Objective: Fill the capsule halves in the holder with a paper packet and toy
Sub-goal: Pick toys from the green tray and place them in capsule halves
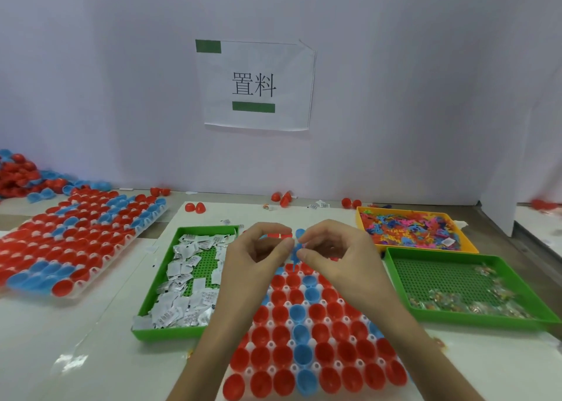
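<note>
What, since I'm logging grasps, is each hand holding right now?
Left hand: pinching the blue toy.
Right hand: pinching the blue toy too.

Flat, cool light from above fills the scene brightly, tinting the wall (425,81) lilac. The paper sign (258,86) throws a thin, soft shadow below its lower edge. Glare flares on the glossy counter (70,362) at lower left. Wide-angle bowing bends the edges, where the far tray of capsules (45,267) smears. The holder (293,368) looks slightly soft.
</note>
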The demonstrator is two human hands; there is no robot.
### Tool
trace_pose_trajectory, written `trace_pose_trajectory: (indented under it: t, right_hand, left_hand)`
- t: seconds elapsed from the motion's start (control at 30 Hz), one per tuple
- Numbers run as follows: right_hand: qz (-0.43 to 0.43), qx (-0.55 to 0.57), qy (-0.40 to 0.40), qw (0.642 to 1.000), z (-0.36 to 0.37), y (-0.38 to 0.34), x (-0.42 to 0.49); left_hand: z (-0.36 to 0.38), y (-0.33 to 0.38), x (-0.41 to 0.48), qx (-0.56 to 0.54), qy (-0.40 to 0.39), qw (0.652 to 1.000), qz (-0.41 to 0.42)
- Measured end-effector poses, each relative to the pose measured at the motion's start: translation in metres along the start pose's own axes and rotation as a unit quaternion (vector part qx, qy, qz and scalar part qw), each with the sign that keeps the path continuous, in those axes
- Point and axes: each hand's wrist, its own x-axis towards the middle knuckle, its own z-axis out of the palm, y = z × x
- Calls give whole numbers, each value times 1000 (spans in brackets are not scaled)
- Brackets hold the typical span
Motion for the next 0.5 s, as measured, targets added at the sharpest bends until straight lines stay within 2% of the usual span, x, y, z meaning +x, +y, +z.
trace_pose_trajectory:
  t: [0.17, 0.23, 0.3, 0.37, 0.4, 0.5]
  right_hand:
    - [0, 32, 14, 999, -3, 13, -10]
    - [6, 36, -5, 999, -7, 27, -21]
    - [31, 9, 10, 999, -26, 46, -27]
    - [74, -117, 40, 990, -61, 71, -21]
    - [106, -202, 38, 973, -82, 86, -16]
    - [235, -386, -17, 892, -140, 125, -7]
  left_hand:
    - [3, -7, -7, -6, -56, 998, -14]
    - [5, -13, -15, -9, -56, 998, -35]
    - [9, -18, -22, -13, -47, 997, -54]
    - [13, -24, -26, -31, -31, 997, -65]
    - [13, -26, -28, -41, -18, 997, -69]
    - [16, -33, -36, -78, 20, 993, -81]
